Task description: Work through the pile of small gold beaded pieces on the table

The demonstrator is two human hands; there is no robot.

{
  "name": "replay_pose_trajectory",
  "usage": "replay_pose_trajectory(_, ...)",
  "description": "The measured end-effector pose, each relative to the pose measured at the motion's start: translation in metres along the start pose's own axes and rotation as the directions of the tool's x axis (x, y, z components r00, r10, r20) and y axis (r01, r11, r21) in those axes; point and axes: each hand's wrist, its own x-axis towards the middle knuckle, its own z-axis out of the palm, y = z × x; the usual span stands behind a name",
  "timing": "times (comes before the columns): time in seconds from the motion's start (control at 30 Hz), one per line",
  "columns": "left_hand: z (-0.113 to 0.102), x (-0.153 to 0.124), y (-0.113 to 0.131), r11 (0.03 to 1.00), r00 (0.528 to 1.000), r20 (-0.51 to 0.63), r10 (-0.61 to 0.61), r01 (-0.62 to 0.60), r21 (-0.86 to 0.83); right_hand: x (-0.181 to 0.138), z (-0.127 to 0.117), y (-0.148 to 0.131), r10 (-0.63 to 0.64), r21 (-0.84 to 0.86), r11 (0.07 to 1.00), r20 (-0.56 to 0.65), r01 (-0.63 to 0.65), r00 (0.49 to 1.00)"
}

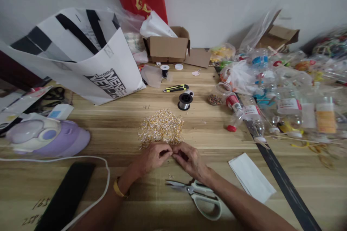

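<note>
My left hand (156, 156) and my right hand (189, 158) meet fingertip to fingertip at the near edge of a pile of small gold and silver metal pieces (161, 126). Both are closed in a pinch. Whatever lies between the fingertips is too small to name. Just below my right hand are scissors (189, 188) with pale handles, lying with their blades slightly apart and partly under my right forearm. A few tiny metal bits (170, 177) rest on the wood near the blade tips.
Beyond the pile stand a spool of fine wire (184, 101), a utility knife (175, 88) and a dark thread spool (164, 71). Plastic bottles (252, 112) crowd the right side. At left are a white paper bag (108, 68), a purple device (51, 133), a white cable (107, 177) and a black phone-like slab (67, 195).
</note>
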Motion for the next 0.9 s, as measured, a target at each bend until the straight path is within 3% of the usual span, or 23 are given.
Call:
replay_pose_trajectory(0.37,0.0052,-0.0013,-0.0031,1.000,0.999,-0.033,0.009,-0.009,0.003,-0.0004,0.0023,0.0041,0.002,0.017,1.000,-0.041,-0.002,0.999)
replay_pose_trajectory(0.9,-0.0004,0.0030,0.0003,0.993,0.998,-0.045,0.034,-0.029,0.113,0.0011,-0.0001,0.0016,0.022,0.015,1.000,0.012,-0.022,1.000)
